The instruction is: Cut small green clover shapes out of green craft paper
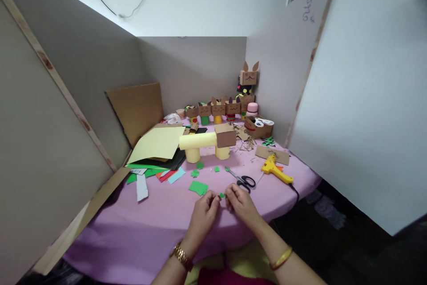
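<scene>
A small, angular green paper piece (222, 195) sits between the grips: the left grip (206, 210) pinches its edge; the right grip's (240, 204) hold I cannot tell. Light edge pressure should avoid creasing.

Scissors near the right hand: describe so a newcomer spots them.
On the pink table, look just beyond the right hand. The scissors lie there, left of the yellow glue gun; black handles set them apart from the white-handled pair at the cardboard box.
</scene>
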`<control>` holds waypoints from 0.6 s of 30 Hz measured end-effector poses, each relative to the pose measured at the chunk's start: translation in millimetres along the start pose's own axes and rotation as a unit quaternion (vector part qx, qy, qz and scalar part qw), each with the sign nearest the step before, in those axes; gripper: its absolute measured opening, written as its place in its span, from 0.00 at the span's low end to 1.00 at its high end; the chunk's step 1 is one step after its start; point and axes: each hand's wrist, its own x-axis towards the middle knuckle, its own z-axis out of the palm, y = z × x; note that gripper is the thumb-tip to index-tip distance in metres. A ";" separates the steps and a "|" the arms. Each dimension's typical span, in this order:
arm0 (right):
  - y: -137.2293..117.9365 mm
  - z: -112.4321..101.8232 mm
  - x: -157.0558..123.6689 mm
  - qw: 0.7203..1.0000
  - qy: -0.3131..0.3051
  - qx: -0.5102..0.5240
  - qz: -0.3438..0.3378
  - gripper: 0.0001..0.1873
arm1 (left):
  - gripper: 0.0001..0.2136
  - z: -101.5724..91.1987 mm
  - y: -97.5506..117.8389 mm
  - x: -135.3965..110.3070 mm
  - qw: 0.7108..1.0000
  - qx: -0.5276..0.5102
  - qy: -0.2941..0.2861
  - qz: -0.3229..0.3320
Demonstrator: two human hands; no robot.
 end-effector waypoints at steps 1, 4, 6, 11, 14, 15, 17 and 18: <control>-1.4 -0.4 -0.1 1.000 -0.003 -0.004 -0.008 0.13 | 0.11 -0.5 -0.5 0.1 1.000 -0.002 0.001 -0.002; -5.1 -1.8 -1.3 1.000 -0.012 -0.013 -0.024 0.13 | 0.12 -2.2 -1.0 -0.2 1.000 -0.013 -0.007 -0.006; -5.5 -2.2 -1.9 1.000 -0.020 -0.009 -0.022 0.15 | 0.12 -3.4 -0.4 -0.4 1.000 -0.023 -0.018 -0.007; -2.0 -1.5 -1.5 1.000 -0.029 0.009 -0.006 0.17 | 0.13 -4.8 -0.3 -0.5 0.999 -0.046 -0.011 -0.016; -0.8 -1.3 -0.9 1.000 -0.027 0.011 -0.002 0.17 | 0.09 -3.9 -2.5 -1.4 0.999 -0.046 0.003 -0.017; -0.7 -1.4 -0.6 1.000 -0.026 0.010 -0.001 0.17 | 0.08 -3.4 -3.3 -2.1 0.999 -0.043 0.009 -0.016; -0.8 -1.8 -0.1 1.000 -0.027 0.009 0.000 0.17 | 0.08 -2.5 -4.6 -3.7 0.999 -0.034 0.022 -0.012; -0.9 -2.1 0.2 1.000 -0.028 0.008 0.000 0.16 | 0.08 -2.2 -5.1 -4.5 0.999 -0.031 0.027 -0.009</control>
